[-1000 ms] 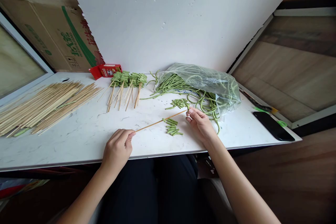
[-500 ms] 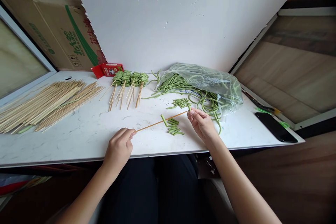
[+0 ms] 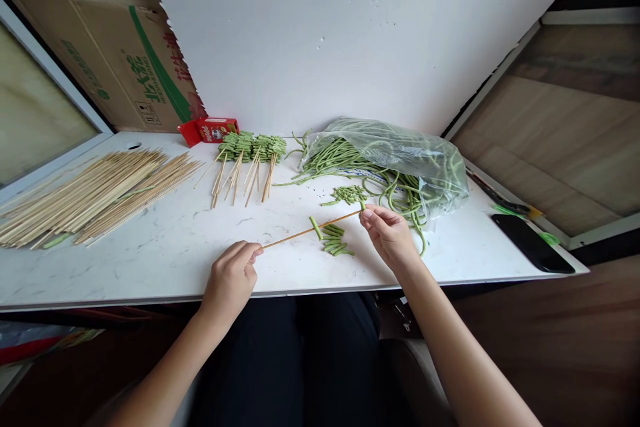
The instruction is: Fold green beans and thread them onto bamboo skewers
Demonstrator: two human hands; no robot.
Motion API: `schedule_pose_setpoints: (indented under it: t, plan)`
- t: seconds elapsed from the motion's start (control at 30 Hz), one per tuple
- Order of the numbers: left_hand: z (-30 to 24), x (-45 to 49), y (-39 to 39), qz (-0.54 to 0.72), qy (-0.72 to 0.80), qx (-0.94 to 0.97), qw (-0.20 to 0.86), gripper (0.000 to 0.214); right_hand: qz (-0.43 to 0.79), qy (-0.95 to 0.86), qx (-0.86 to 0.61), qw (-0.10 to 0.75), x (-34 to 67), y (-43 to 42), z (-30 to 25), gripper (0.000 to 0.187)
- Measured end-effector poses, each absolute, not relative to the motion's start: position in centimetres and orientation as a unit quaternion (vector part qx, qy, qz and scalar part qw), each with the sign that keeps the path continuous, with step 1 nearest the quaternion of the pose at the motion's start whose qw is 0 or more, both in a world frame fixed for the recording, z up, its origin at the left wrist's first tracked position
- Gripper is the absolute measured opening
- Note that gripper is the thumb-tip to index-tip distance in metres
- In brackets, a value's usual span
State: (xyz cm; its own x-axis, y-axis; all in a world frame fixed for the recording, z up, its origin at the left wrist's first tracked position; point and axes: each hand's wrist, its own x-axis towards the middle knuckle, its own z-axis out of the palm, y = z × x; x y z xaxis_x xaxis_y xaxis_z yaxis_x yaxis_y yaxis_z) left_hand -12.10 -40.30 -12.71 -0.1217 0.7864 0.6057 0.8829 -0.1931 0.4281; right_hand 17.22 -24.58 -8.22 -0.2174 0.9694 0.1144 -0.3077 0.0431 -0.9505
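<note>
My left hand [image 3: 231, 275] is closed around the near end of a thin bamboo skewer [image 3: 293, 236]. One green bean piece [image 3: 315, 227] is threaded on the stick at about its middle. At the skewer's far tip my right hand [image 3: 389, 234] pinches another short bean piece [image 3: 362, 205]. A small pile of cut bean pieces [image 3: 335, 241] lies on the white table [image 3: 175, 247] just under the stick. More cut pieces [image 3: 347, 195] lie a little farther back.
A clear plastic bag of long green beans [image 3: 390, 163] lies at the back right. Finished bean skewers [image 3: 247, 160] sit at the back middle, a big heap of bare skewers [image 3: 95, 193] at left. A red box [image 3: 213, 129], a cardboard carton [image 3: 115, 67] and a black phone [image 3: 533, 250] are also here.
A bean piece that sat beside the small pile now sits tilted on the skewer's middle. Both hands stay almost where they were.
</note>
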Motion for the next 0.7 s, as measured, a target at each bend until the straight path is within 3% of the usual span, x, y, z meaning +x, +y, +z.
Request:
schedule_pose_setpoints:
  t: [0.2,0.37,0.7]
  plan:
    - [-12.8,-12.1,-40.3,-0.405,-0.632,-0.659,0.049,0.04,0.593,-0.501,-0.342,0.53,16.9,-24.7,-9.0,0.025]
    - [-12.8,-12.1,-40.3,-0.41,-0.616,-0.671,0.041,0.042,0.613,-0.529,-0.341,0.478,15.2,-25.9,-10.8,0.024]
    - [-12.7,-11.8,-40.4,-0.426,-0.604,-0.671,0.06,0.044,0.658,-0.494,-0.363,0.437,12.7,-27.9,-11.0,0.037]
